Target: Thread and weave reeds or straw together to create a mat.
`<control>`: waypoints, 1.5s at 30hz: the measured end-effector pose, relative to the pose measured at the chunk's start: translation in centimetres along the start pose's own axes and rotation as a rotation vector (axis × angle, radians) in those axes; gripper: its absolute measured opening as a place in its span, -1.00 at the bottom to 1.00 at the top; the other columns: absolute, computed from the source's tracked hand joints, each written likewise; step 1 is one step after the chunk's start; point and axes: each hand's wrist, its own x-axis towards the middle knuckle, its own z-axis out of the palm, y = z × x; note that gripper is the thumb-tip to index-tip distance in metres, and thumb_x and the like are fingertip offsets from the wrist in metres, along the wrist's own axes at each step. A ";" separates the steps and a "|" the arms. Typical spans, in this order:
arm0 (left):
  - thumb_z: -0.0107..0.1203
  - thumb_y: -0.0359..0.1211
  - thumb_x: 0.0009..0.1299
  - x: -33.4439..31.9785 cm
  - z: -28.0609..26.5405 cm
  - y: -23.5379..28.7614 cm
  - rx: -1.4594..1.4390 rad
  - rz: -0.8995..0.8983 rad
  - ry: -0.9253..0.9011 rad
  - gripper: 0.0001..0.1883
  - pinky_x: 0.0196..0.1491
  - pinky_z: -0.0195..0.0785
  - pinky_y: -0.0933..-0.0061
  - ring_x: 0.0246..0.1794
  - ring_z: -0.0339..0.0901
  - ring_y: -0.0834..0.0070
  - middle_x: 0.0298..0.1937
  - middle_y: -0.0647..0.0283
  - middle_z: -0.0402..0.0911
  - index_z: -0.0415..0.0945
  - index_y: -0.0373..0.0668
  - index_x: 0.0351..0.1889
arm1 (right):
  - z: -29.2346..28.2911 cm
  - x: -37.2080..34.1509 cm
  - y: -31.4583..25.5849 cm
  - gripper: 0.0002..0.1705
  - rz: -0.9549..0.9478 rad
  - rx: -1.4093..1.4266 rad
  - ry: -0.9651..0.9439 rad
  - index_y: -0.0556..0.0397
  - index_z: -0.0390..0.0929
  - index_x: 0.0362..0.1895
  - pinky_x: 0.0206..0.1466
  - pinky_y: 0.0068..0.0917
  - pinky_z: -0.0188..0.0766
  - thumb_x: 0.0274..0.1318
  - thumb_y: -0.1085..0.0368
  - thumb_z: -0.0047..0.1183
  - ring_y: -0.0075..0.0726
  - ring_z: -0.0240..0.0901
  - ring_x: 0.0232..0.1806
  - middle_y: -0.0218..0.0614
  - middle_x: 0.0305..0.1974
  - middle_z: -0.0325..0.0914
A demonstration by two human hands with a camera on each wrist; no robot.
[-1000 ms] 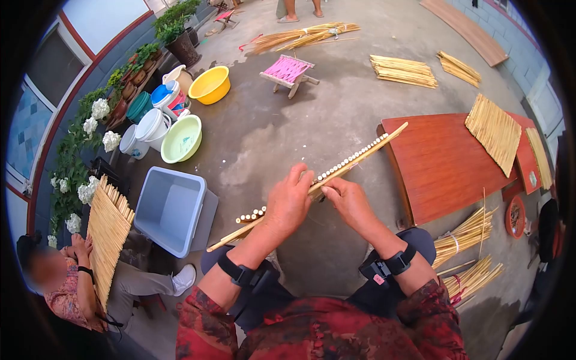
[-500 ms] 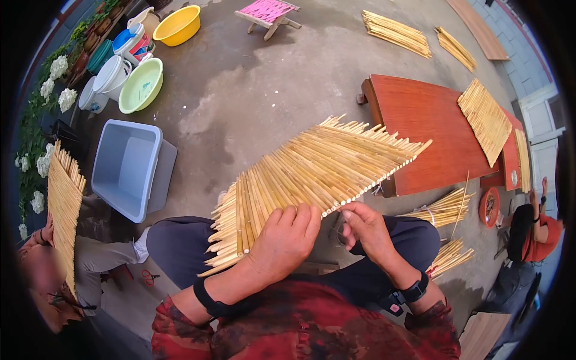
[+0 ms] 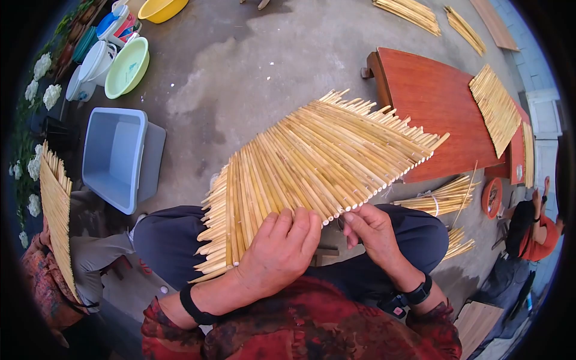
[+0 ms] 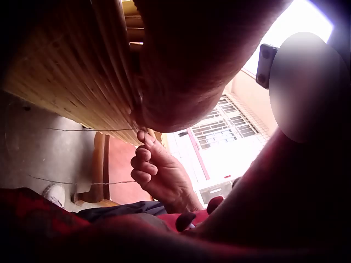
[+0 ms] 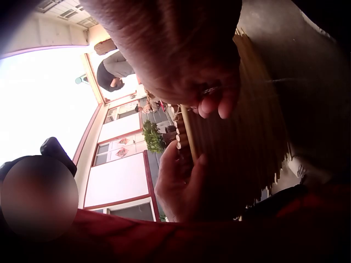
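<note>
A mat of tied straw-coloured stalks lies fanned across the lap, its cut ends along the near right edge. My left hand grips that edge, fingers on top; in the right wrist view the left hand's thumb and fingers clasp it from both sides. My right hand is at the cut ends just right of the left one, thumb and forefinger together. In the left wrist view the right hand pinches a thin dark thread beneath the mat, and a second strand runs to its curled fingers.
A red-brown table with a finished mat stands at right, stalk bundles beside it. A grey-blue tub and basins are at left. One person holds a mat at far left; another sits at far right.
The mat, edge-on at first, has been laid flat across the lap. The left hand now rests over its near edge, and the right hand has stayed beside it. The head view has tilted downward.
</note>
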 end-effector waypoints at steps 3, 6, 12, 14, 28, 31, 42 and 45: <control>0.00 -0.38 0.11 -0.1 0.1 0.1 -0.006 -0.003 0.002 -0.52 -0.07 0.33 0.25 -0.11 0.44 0.17 -0.07 -0.03 0.44 0.37 -0.44 0.01 | -0.1 -0.1 0.0 -0.79 -0.002 -0.019 -0.004 0.17 0.49 -0.16 -0.57 -0.70 0.32 0.29 0.27 -0.06 -0.71 0.26 -0.63 -0.45 -0.52 0.44; 0.00 -0.38 0.11 -0.1 0.1 0.1 -0.001 -0.006 0.004 -0.52 -0.07 0.33 0.24 -0.10 0.44 0.17 -0.07 -0.03 0.44 0.37 -0.44 0.01 | -0.1 -0.1 -0.1 -0.78 0.002 -0.008 -0.006 0.16 0.49 -0.14 -0.58 -0.72 0.30 0.29 0.27 -0.06 -0.72 0.25 -0.63 -0.46 -0.52 0.43; 0.01 -0.40 0.11 0.2 -0.2 -0.2 -0.022 -0.002 0.032 -0.52 -0.06 0.33 0.23 -0.08 0.45 0.17 -0.08 -0.02 0.44 0.36 -0.44 0.02 | 0.3 0.0 -0.9 -0.81 -0.003 -0.038 -0.001 0.15 0.47 -0.17 -0.61 -0.72 0.27 0.29 0.29 -0.09 -0.69 0.25 -0.66 -0.47 -0.54 0.42; 0.02 -0.40 0.10 0.3 -0.1 -0.3 -0.021 0.001 0.043 -0.52 -0.06 0.33 0.22 -0.07 0.45 0.17 -0.08 -0.02 0.44 0.36 -0.43 0.02 | 0.3 0.1 -1.1 -0.82 -0.011 -0.042 0.014 0.15 0.47 -0.17 -0.62 -0.72 0.24 0.29 0.30 -0.09 -0.70 0.23 -0.67 -0.46 -0.54 0.42; -0.01 -0.36 0.10 3.1 1.4 0.8 0.126 -0.034 0.250 -0.64 -0.20 0.25 0.36 -0.29 0.39 0.33 -0.26 0.12 0.41 0.41 -0.35 -0.15 | 0.5 1.5 -2.6 -0.81 0.025 -0.179 -0.014 0.12 0.53 -0.17 -0.69 -0.72 0.19 0.26 0.30 -0.06 -0.73 0.22 -0.70 -0.46 -0.58 0.43; -0.02 -0.37 0.10 3.1 1.6 0.6 0.112 -0.037 0.253 -0.62 -0.21 0.25 0.38 -0.27 0.40 0.34 -0.24 0.12 0.43 0.41 -0.37 -0.12 | 0.3 1.6 -2.2 -0.81 0.029 -0.174 -0.014 0.12 0.54 -0.17 -0.69 -0.72 0.19 0.25 0.30 -0.06 -0.73 0.23 -0.70 -0.46 -0.59 0.43; 0.00 -0.39 0.09 2.7 1.6 0.0 0.079 0.023 0.273 -0.59 -0.26 0.29 0.42 -0.27 0.43 0.36 -0.20 0.12 0.45 0.40 -0.38 -0.08 | 0.7 1.7 -1.8 -0.79 0.054 -0.118 -0.027 0.14 0.51 -0.13 -0.67 -0.72 0.24 0.26 0.30 -0.06 -0.71 0.23 -0.70 -0.45 -0.56 0.43; 0.01 -0.39 0.09 2.7 1.7 0.1 0.075 -0.006 0.254 -0.58 -0.27 0.29 0.42 -0.28 0.43 0.36 -0.19 0.12 0.46 0.40 -0.38 -0.07 | 0.5 1.6 -2.0 -0.77 0.070 -0.046 -0.026 0.18 0.47 -0.10 -0.66 -0.70 0.25 0.26 0.31 -0.08 -0.68 0.25 -0.69 -0.42 -0.55 0.42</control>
